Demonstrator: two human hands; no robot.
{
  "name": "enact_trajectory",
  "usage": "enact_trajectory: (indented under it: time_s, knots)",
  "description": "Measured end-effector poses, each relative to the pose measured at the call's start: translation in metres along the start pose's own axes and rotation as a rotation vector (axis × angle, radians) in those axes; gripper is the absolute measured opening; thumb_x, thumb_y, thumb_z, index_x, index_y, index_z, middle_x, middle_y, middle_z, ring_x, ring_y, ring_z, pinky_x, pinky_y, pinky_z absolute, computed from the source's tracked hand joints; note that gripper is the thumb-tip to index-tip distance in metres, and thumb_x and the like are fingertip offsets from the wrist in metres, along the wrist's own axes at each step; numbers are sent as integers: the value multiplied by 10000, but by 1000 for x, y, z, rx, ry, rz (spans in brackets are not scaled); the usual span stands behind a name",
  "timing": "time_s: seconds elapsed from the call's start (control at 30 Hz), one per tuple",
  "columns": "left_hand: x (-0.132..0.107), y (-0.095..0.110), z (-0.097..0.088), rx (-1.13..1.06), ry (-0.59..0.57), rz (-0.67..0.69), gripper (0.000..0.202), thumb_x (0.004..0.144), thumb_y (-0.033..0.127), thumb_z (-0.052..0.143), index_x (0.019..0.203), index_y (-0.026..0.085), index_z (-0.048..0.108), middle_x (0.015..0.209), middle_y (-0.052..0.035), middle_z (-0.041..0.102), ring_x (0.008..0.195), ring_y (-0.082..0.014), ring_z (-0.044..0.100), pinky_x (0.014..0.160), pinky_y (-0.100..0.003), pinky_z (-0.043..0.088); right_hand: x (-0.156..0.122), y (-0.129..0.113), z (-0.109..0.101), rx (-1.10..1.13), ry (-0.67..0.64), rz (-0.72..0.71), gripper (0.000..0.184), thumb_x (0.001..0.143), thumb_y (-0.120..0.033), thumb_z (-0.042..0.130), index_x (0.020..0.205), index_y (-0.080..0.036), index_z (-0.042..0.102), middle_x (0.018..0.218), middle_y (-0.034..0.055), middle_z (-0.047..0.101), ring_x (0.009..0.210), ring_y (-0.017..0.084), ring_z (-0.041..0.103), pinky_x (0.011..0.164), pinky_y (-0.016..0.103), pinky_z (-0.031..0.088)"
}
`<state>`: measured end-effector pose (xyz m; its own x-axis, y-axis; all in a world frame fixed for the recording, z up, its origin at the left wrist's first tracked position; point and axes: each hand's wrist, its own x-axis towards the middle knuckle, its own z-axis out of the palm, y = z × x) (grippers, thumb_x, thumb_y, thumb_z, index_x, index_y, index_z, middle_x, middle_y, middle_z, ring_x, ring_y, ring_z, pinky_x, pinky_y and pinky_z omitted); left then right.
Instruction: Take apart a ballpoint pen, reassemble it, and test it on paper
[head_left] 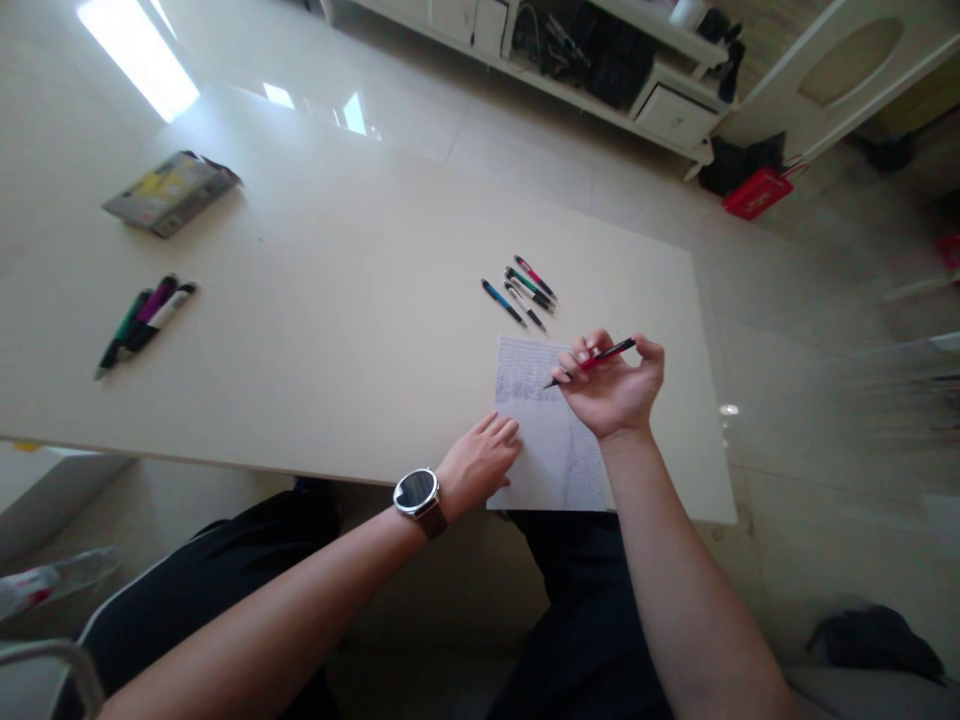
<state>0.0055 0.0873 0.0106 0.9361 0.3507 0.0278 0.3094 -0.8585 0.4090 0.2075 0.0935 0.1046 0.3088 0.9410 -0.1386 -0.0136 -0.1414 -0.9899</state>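
Observation:
My right hand (616, 390) grips a red and black pen (611, 354), its dark tip pointing down and left over a sheet of paper (534, 440). Dense writing or scribbling covers the sheet's upper part and right side; its lower left is blank. Resting on the paper's left edge is my left hand (484, 458), fingers stretched out, with a watch on the wrist. Just beyond the sheet lie several pens: a blue pen (502, 302), a white and black pen (525, 305), a green and black pen (531, 289) and a red pen (535, 276).
At the left of the white table (337, 300) lie a few more pens (146, 320) and a grey and yellow packet (172, 192). A low cabinet (585, 90) stands beyond the table, with a red bag (759, 192) on the floor. A plastic bottle (60, 580) lies at lower left.

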Motion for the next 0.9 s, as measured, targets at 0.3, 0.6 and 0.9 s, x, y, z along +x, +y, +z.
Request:
enact_trajectory:
  time_s: [0.3,0.6,0.9]
  knots:
    - [-13,-7,-7,-74,-24,-37,627,659,356,878,1176,183,569,1244,-87,601,1192,-238,533,1020,-360,410,-3,0,14,76,20,61,580,905,-653,312,1174,-260,642,815,70,602,659,196,481,652,364,422]
    - [-22,-14,-28,3,-76,-91,372,699,241,821,999,118,640,1201,-134,595,1100,-251,540,925,-346,462,-2,8,27,-74,-56,-3,672,867,-720,223,1255,-302,579,896,75,611,644,192,471,636,360,423]
    - [-23,-7,-32,10,-116,-95,188,767,135,714,946,105,666,1191,-164,598,1198,-287,513,972,-390,469,-9,-3,38,-64,-68,3,653,847,-745,243,1224,-340,590,861,68,599,658,210,459,638,373,391]
